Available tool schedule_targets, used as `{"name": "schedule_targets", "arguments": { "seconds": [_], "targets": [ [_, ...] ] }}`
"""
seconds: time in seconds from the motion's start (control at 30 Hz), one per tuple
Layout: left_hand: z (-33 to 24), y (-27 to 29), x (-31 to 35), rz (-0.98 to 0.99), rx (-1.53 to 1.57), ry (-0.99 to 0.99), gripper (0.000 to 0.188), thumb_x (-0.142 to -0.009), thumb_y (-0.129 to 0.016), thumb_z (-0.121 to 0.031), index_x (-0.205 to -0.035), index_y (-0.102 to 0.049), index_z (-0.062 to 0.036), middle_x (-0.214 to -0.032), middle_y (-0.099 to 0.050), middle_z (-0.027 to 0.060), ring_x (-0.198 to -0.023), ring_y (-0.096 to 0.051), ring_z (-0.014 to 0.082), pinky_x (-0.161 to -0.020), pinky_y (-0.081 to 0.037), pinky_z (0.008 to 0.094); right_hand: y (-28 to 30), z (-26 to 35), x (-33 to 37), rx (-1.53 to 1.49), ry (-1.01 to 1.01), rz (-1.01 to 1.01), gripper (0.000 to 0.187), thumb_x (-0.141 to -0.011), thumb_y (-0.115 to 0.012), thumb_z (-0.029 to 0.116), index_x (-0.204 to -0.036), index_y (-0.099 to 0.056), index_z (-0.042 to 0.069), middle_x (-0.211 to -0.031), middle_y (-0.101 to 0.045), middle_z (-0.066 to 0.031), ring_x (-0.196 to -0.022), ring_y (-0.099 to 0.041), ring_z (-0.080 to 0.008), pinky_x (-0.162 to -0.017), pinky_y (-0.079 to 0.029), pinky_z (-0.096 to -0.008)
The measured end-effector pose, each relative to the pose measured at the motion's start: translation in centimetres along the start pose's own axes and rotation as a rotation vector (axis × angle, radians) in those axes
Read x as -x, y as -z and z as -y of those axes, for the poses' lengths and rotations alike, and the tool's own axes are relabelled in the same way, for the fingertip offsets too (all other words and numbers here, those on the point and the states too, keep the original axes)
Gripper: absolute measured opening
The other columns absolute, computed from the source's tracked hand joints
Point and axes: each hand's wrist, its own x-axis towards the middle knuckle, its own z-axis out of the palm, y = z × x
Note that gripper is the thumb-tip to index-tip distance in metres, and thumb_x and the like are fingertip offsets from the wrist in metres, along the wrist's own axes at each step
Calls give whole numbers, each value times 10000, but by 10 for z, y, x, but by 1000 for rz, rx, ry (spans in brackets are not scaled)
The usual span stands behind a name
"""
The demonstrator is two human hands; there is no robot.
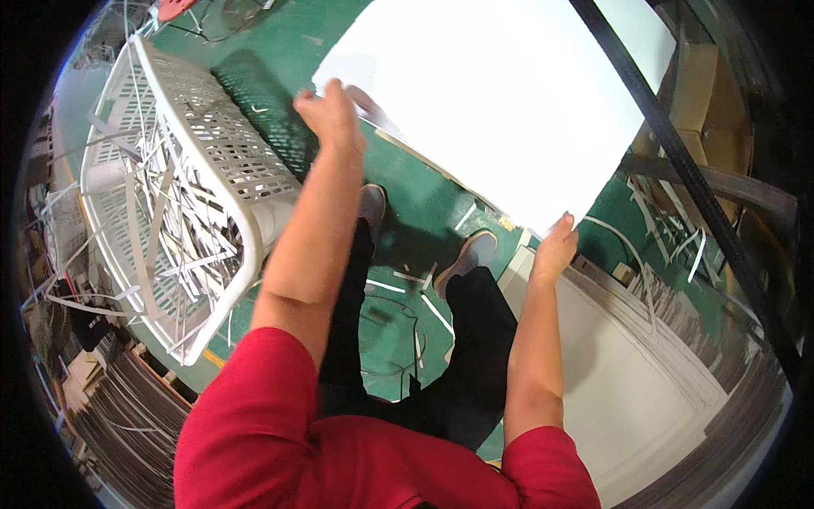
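Note:
A large white sheet (500, 93), like thin board or paper, spreads across the upper middle. My left hand (332, 117) is at its near left corner, the fingers closed on the edge and partly hidden. On the sheet just beside that hand is a dark shadow or reflection. At the near right corner my right hand (555, 246) pinches the sheet, thumb uppermost. Both arms reach forward, and the sheet lies farther from me than my hands.
To the left stands a white plastic basket (246, 212) full of cut strips (182, 229). A stack of pale boards (619, 382) is at the right, brown stacked sheets (136, 411) at lower left. A dark bar (661, 119) crosses the upper right, by a cardboard box (708, 110). Scraps litter the green floor (394, 327).

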Motion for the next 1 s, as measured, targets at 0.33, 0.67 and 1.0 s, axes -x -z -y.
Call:
{"name": "schedule_targets", "arguments": {
  "seconds": [0.33, 0.67, 1.0],
  "targets": [
    [23, -6, -87, 129, 94, 242, 391, -795, -644, -288, -985, -556, 42, -902, -580, 115, -791, -571, 250, -660, -460, 375, -10, -3, -3, 1, 63, -151, 543, -905, -375, 413, -1112, -495, -75, -995, -579, -276, -942, -546, -411, -837, -410, -427],
    [15, 2, -92, 78, -18, 234, 292, -786, -639, -140, -945, -490, 55, -892, -544, 110, -772, -566, 243, -608, -484, 403, -14, -8, -1, -31, 109, -196, 525, -909, -378, 418, -1094, -493, -60, -942, -599, -256, -896, -570, -408, -810, -432, -443],
    [26, 11, -96, 171, -236, 88, 310, -818, -532, -242, -901, -538, 56, -925, -572, 146, -709, -558, 237, -559, -450, 347, -7, -13, -1, -182, 114, -131, 432, -885, -482, 327, -1086, -481, -56, -932, -587, -277, -896, -571, -413, -799, -442, -436]
  ]
}}
